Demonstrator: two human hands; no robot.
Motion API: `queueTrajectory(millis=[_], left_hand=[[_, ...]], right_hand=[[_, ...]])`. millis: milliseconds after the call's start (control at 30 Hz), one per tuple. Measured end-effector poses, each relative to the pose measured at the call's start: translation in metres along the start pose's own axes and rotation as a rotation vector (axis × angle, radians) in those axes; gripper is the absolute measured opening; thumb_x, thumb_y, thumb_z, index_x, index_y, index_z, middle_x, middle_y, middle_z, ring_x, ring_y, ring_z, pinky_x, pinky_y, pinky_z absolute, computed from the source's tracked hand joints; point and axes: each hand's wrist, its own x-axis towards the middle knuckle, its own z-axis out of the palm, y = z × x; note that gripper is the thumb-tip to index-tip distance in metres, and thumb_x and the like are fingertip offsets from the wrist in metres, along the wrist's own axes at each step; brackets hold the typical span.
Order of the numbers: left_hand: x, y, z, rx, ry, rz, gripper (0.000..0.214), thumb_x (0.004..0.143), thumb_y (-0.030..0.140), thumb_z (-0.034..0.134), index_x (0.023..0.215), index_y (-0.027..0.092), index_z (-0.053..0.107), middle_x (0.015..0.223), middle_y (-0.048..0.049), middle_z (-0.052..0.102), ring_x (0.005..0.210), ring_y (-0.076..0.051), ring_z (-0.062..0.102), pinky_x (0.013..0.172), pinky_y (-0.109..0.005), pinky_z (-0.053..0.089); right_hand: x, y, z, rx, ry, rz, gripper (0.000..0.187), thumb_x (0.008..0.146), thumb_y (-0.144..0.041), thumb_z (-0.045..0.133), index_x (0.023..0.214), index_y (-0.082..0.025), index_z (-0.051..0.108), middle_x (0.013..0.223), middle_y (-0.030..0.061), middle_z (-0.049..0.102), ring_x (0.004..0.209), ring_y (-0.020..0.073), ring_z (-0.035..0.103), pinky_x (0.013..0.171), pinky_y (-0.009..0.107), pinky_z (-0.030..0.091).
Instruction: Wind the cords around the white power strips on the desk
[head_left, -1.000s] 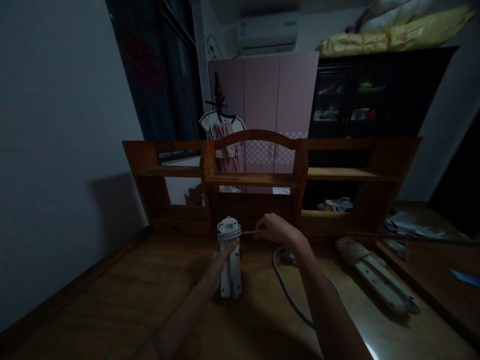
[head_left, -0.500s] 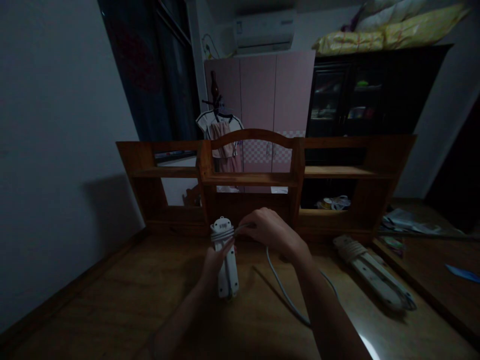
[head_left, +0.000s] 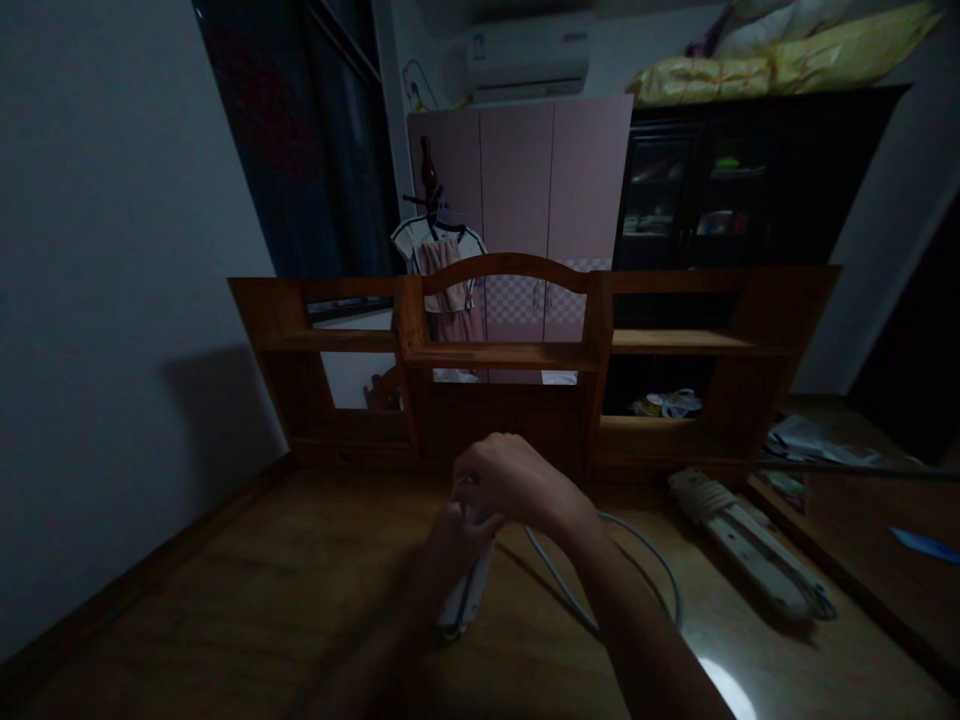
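Observation:
My left hand is closed round a white power strip, held tilted above the wooden desk; only its lower end shows. My right hand sits over the strip's top end, fingers curled on its grey cord, which loops away to the right over the desk. The strip's wrapped top is hidden behind my right hand.
A second power strip with cord wound round it lies on the desk at right. A wooden shelf unit stands along the desk's back edge. Papers lie far right. A wall borders the left.
My right hand has come over the strip's top end with the cord, covering it. The strip has tilted and dropped lower. The cord's loop has swung out to the right.

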Motion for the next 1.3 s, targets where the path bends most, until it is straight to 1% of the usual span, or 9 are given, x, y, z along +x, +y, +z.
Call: queueTrajectory(millis=[67, 200, 400, 567, 667, 800, 900, 1067, 1300], left_hand=[[-0.005, -0.001, 0.002, 0.078, -0.064, 0.083, 0.032, 0.053, 0.031, 0.081, 0.08, 0.016, 0.07, 0.077, -0.0059, 0.07, 0.082, -0.029, 0.064, 0.064, -0.028, 0.046], [-0.019, -0.002, 0.005, 0.231, -0.233, 0.197, 0.042, 0.064, 0.042, 0.075, 0.097, 0.016, 0.069, 0.092, -0.007, 0.071, 0.086, -0.027, 0.065, 0.071, -0.031, 0.049], [-0.03, 0.0, 0.005, 0.148, -0.44, 0.283, 0.044, 0.064, 0.037, 0.076, 0.101, 0.014, 0.067, 0.096, -0.0066, 0.07, 0.089, -0.023, 0.064, 0.076, -0.027, 0.049], [-0.041, 0.011, 0.0, 0.425, -0.542, 0.362, 0.043, 0.062, 0.044, 0.076, 0.092, 0.015, 0.067, 0.081, -0.0028, 0.069, 0.067, -0.016, 0.06, 0.061, -0.022, 0.046], [-0.04, 0.013, -0.004, 0.533, -0.525, 0.412, 0.041, 0.057, 0.045, 0.078, 0.083, 0.015, 0.068, 0.074, -0.0017, 0.068, 0.062, -0.014, 0.057, 0.058, -0.021, 0.043], [-0.026, 0.0, -0.009, 0.435, -0.396, 0.388, 0.047, 0.057, 0.047, 0.078, 0.089, 0.014, 0.068, 0.078, -0.0025, 0.069, 0.069, -0.017, 0.06, 0.06, -0.022, 0.045], [-0.015, -0.013, -0.012, 0.291, -0.285, 0.34, 0.043, 0.061, 0.046, 0.076, 0.088, 0.013, 0.069, 0.081, -0.0052, 0.07, 0.075, -0.02, 0.063, 0.064, -0.023, 0.048], [0.005, -0.029, -0.015, -0.064, -0.163, 0.106, 0.043, 0.069, 0.049, 0.07, 0.088, 0.011, 0.066, 0.071, -0.0082, 0.069, 0.06, -0.02, 0.064, 0.055, -0.027, 0.051], [0.032, -0.048, -0.02, -0.232, -0.028, -0.114, 0.053, 0.071, 0.062, 0.061, 0.075, 0.009, 0.065, 0.06, -0.0101, 0.066, 0.048, -0.018, 0.061, 0.046, -0.025, 0.048]], right_hand=[[-0.001, 0.012, -0.001, 0.081, 0.039, 0.021, 0.011, 0.075, -0.033, 0.067, 0.079, -0.023, 0.071, 0.071, -0.0017, 0.068, 0.07, 0.0116, 0.061, 0.056, 0.02, 0.032], [-0.005, 0.037, -0.001, 0.316, 0.024, 0.074, 0.032, 0.064, -0.049, 0.075, 0.074, -0.019, 0.069, 0.068, -0.003, 0.065, 0.067, 0.0109, 0.059, 0.055, 0.018, 0.034], [0.0, 0.061, 0.011, 0.782, -0.189, 0.001, 0.042, 0.059, -0.047, 0.078, 0.082, -0.014, 0.065, 0.075, -0.0008, 0.065, 0.069, 0.012, 0.059, 0.059, 0.018, 0.042], [0.006, 0.084, 0.043, 0.939, -0.431, -0.008, 0.046, 0.06, -0.042, 0.08, 0.095, -0.015, 0.065, 0.075, -0.0009, 0.064, 0.065, 0.0097, 0.057, 0.055, 0.017, 0.04], [0.008, 0.095, 0.059, 0.985, -0.502, 0.032, 0.044, 0.064, -0.042, 0.077, 0.096, -0.014, 0.064, 0.07, -0.0014, 0.062, 0.06, 0.0093, 0.055, 0.053, 0.017, 0.04], [0.008, 0.11, 0.072, 0.927, -0.397, 0.109, 0.036, 0.07, -0.042, 0.069, 0.091, -0.014, 0.063, 0.079, 0.0006, 0.063, 0.068, 0.0113, 0.057, 0.061, 0.02, 0.045], [0.008, 0.125, 0.083, 0.818, -0.348, 0.16, 0.027, 0.071, -0.037, 0.065, 0.081, -0.013, 0.064, 0.072, -0.0019, 0.059, 0.064, 0.0101, 0.052, 0.06, 0.02, 0.043], [0.008, 0.144, 0.098, 0.594, -0.267, 0.238, 0.028, 0.07, -0.038, 0.064, 0.065, -0.01, 0.064, 0.055, -0.0054, 0.047, 0.053, 0.0069, 0.039, 0.051, 0.019, 0.033], [0.018, 0.132, 0.099, 0.46, -0.209, 0.201, 0.039, 0.081, -0.049, 0.055, 0.087, -0.013, 0.068, 0.072, -0.0008, 0.061, 0.064, 0.01, 0.049, 0.057, 0.019, 0.037]])
